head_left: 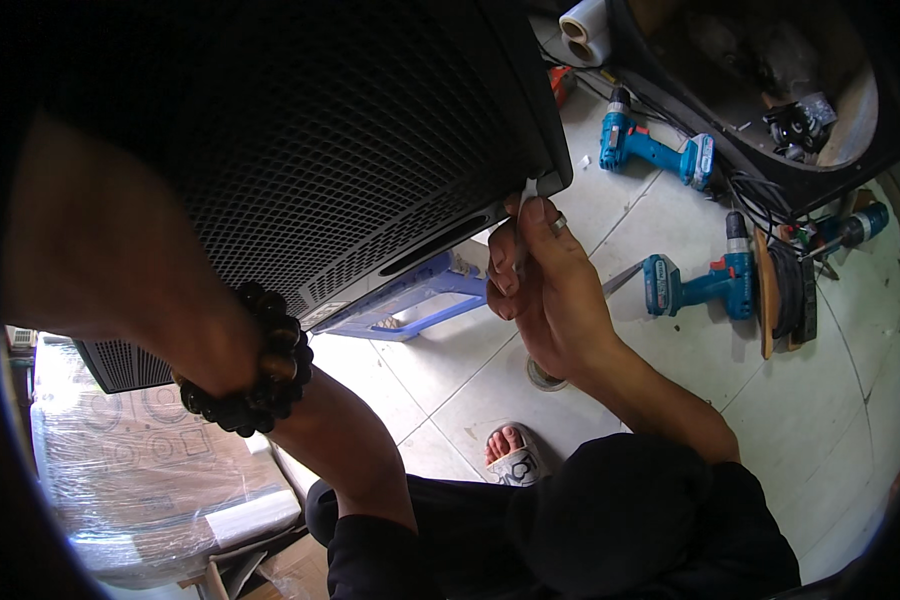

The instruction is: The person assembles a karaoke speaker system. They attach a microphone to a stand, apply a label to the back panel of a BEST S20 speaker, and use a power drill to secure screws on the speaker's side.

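Observation:
A large black speaker-like cabinet with a perforated grille [370, 130] leans across the upper left. My right hand [545, 260], a ring on one finger, is at its lower right corner. Its fingers are closed in a pinch on a thin pale strip [528, 190] touching the cabinet's edge; the strip's exact kind is unclear. My left arm, with a dark beaded bracelet [255, 365] at the wrist, reaches up across the grille. The left hand [100, 230] is large, dark and blurred in front of the cabinet. Its fingers do not show.
A blue plastic stool [410, 300] stands below the cabinet. On the tiled floor at right are two blue cordless drills [655, 150], [715, 285] and coiled cable [792, 295]. An open black box [830, 175] is behind them. A wrapped carton [150, 460] sits lower left.

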Tool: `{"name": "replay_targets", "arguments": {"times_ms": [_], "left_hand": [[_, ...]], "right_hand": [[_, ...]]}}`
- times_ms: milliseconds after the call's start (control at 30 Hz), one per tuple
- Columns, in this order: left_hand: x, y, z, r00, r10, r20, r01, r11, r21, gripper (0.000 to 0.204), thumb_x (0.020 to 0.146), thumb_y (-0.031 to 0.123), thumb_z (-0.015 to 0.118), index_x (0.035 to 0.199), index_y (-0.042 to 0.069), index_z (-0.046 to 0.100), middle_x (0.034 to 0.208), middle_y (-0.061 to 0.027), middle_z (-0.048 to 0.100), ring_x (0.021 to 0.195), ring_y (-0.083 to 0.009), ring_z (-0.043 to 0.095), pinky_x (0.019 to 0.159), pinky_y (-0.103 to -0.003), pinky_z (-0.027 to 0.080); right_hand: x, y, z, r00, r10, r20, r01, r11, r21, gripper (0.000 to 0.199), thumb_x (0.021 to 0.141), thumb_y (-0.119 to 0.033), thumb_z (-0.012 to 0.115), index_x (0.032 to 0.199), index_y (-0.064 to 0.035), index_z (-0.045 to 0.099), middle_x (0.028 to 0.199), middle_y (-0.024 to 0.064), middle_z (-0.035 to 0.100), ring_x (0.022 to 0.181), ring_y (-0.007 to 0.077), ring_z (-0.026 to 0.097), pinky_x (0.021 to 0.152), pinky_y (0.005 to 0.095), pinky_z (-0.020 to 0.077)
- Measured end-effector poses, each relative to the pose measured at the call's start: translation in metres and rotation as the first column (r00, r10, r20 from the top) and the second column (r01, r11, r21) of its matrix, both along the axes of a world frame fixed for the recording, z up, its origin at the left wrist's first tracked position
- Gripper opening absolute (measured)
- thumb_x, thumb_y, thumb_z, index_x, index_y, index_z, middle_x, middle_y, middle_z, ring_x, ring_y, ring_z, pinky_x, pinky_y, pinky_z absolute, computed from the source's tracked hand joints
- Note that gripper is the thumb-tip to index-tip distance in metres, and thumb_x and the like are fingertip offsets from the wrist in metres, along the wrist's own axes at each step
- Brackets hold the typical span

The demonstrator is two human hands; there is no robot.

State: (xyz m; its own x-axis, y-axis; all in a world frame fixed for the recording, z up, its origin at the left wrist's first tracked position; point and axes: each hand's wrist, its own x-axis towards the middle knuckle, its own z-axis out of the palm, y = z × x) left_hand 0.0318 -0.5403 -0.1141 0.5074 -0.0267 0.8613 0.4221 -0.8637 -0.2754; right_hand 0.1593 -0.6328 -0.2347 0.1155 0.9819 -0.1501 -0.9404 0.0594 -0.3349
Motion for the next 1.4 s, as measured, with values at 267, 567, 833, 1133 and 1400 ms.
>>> {"name": "replay_targets", "arguments": {"times_ms": [267, 567, 833, 1133, 1400], "left_hand": [[0.004, -0.004, -0.009, 1.0, 0.0, -0.018, 0.0, 1.0, -0.006, 0.035, 0.089, 0.026, 0.063, 0.114, 0.002, 0.064, 0.098, -0.0103, 0.069, 0.09, -0.0217, 0.065, 0.087, -0.037, 0.047], [0.006, -0.006, -0.02, 1.0, -0.003, -0.006, 0.003, 1.0, -0.01, 0.035, 0.088, 0.026, 0.064, 0.113, 0.002, 0.065, 0.098, -0.01, 0.07, 0.09, -0.0215, 0.065, 0.087, -0.037, 0.047], [0.014, -0.011, -0.035, 0.997, -0.007, 0.074, 0.009, 0.999, -0.035, 0.035, 0.087, 0.026, 0.065, 0.113, 0.002, 0.065, 0.097, -0.0098, 0.07, 0.09, -0.0213, 0.066, 0.087, -0.037, 0.047], [0.038, -0.031, -0.076, 0.952, 0.075, 0.297, -0.024, 0.985, -0.171, 0.025, 0.086, 0.02, 0.067, 0.104, 0.003, 0.067, 0.093, -0.0076, 0.07, 0.085, -0.0197, 0.065, 0.081, -0.035, 0.048], [0.103, -0.056, -0.141, 0.773, 0.305, 0.556, 0.088, 0.816, -0.571, 0.023, 0.072, -0.005, 0.08, 0.091, 0.005, 0.073, 0.084, -0.0042, 0.069, 0.068, -0.0145, 0.062, 0.062, -0.026, 0.049]], "right_hand": [[-0.006, 0.007, -0.014, 0.918, 0.137, -0.372, -0.019, 0.953, 0.302, 0.03, 0.106, -0.039, 0.039, 0.115, -0.0133, 0.052, 0.073, -0.0002, 0.049, 0.061, 0.0069, 0.04, 0.052, 0.0222, 0.0336], [-0.007, 0.019, -0.038, 0.869, 0.244, -0.43, 0.017, 0.854, 0.519, 0.039, 0.109, -0.035, 0.03, 0.121, -0.0081, 0.055, 0.071, 0.0008, 0.043, 0.06, 0.0091, 0.034, 0.049, 0.0235, 0.0318], [0.045, -0.018, -0.019, 0.792, 0.068, 0.606, 0.053, 0.982, -0.179, 0.026, 0.101, -0.037, 0.055, 0.107, -0.0123, 0.06, 0.066, -0.0052, 0.049, 0.052, 0.0019, 0.038, 0.048, 0.0185, 0.0273], [0.093, -0.02, 0.038, -0.506, -0.214, 0.836, 0.119, 0.942, 0.313, 0.018, 0.09, -0.005, 0.062, 0.104, 0.0055, 0.068, 0.072, 0.0174, 0.062, 0.062, 0.0292, 0.062, 0.055, 0.038, 0.0457], [0.086, -0.022, 0.061, -0.741, -0.166, 0.65, 0.021, 0.963, 0.27, 0.01, 0.084, 0.0, 0.062, 0.093, 0.0047, 0.064, 0.078, 0.0203, 0.064, 0.069, 0.0345, 0.066, 0.062, 0.0422, 0.0514]]}}
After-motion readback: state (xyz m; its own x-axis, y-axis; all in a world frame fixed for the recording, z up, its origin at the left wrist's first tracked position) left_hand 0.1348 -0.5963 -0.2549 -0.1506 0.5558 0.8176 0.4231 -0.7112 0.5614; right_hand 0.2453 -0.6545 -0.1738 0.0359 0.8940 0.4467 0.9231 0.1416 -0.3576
